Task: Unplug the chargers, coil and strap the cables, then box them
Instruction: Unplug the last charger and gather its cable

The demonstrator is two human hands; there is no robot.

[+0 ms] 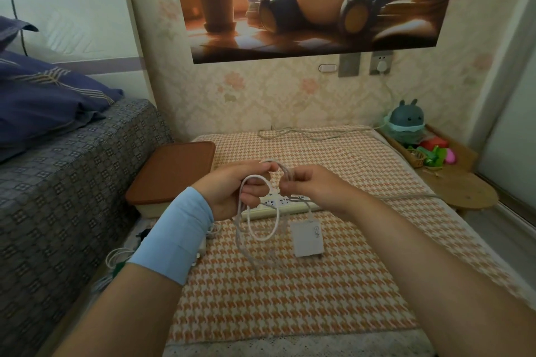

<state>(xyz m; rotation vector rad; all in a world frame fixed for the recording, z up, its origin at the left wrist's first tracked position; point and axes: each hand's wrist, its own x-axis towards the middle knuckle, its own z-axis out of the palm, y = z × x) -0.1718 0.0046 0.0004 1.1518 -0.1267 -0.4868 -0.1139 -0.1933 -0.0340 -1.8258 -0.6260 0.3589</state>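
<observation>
We find the charger [307, 239] unplugged, below the hands over the middle of the table [290, 304]; we cannot tell whether it rests on the cloth. The cable [261, 230] hangs in loops from the left hand [232, 190], whose fingers curl round them, we judge to keep the coil's shape. The right hand [309, 185] pinches the strands just beside it, apparently guiding a turn. Both forearms reach forward. The strip [278, 207] lies behind the hands, and the box [171, 174] stands lidded at the left edge.

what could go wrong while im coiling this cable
1. The loops of the white cable hang loose below the left hand; they could slip or tangle before strapping.
2. The charger at the cable's end may tug the coil apart or catch on the power strip as the right hand winds.
</observation>
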